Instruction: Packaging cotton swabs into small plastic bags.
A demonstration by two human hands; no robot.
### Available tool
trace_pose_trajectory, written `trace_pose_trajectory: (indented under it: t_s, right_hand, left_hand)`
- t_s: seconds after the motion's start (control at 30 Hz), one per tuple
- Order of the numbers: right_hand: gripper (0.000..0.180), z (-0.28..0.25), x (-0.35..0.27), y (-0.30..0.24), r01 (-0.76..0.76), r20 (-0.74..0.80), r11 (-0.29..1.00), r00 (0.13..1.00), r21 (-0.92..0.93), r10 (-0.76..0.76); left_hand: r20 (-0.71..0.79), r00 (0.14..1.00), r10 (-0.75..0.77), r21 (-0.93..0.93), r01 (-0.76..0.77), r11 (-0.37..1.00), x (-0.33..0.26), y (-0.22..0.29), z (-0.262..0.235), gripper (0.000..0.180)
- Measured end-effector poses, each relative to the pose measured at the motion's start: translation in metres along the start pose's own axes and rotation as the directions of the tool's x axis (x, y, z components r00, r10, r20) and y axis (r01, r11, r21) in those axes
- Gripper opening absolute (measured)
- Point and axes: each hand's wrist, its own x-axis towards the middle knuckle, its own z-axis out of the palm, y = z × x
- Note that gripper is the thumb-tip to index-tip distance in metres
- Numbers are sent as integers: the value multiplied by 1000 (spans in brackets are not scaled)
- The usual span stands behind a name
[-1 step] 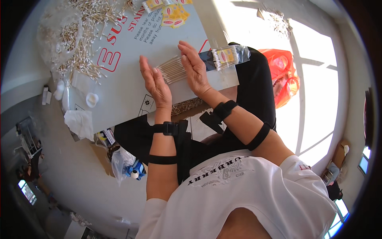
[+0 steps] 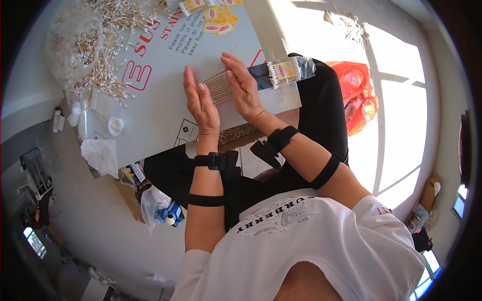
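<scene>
Bundle of swabs (image 2: 219, 88) pressed between two flat palms, sticks running left-right, long axis spanning from left hand (image 2: 201, 105) across to right hand (image 2: 242, 86). Both hands open, fingers straight and together, nothing curled around the sticks: squeezing on the ends, not gripping. Left fingers (image 2: 190, 83) standing just left of the bundle's left end, right fingers (image 2: 232, 64) at its right end; both equally near, touching or nearly so, exact contact hard to tell from this angle. Just beyond the right fingers, to the right: a filled clear swab pack (image 2: 286, 70) lying flat, also left-right. Further out past the left fingertips: loose swab pile (image 2: 108, 45), partly under a clear bag (image 2: 70, 42). Beyond the right fingertips, at the far edge: yellow labels (image 2: 218, 17). Well left of the left hand: small white cap (image 2: 115, 125) and crumpled tissue (image 2: 100, 153). Surface: flat white cardboard sheet (image 2: 160, 108) with red print, laid over the lap, black trousers showing beneath. Red plastic bag (image 2: 359, 95) on the floor right of the right forearm. Room: pale floor, strong sun patches with window-frame shadows at right.
</scene>
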Motion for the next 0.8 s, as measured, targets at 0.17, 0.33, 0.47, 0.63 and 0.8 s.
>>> trace_pose_trajectory:
  t_s: [0.17,0.33,0.47,0.63,0.8]
  right_hand:
    - [33,-7,2,1,6,77,997,997,-80,0]
    - [45,-41,15,-14,253,430,862,902,-439,-45]
    - [58,-53,13,-16,628,737,528,676,-571,-7]
    - [59,-53,-1,-3,622,702,523,710,-583,-62]
    - [58,-56,1,-5,639,715,505,696,-581,-58]
  left_hand:
    - [21,996,83,32,-84,996,1,-3,1,55]
    - [290,948,129,677,-298,673,-17,10,-12,68]
    - [404,912,-66,835,-339,433,-29,13,-14,78]
    - [425,903,-63,849,-374,374,-29,9,-15,81]
    - [440,895,-72,846,-387,368,-33,12,-13,80]
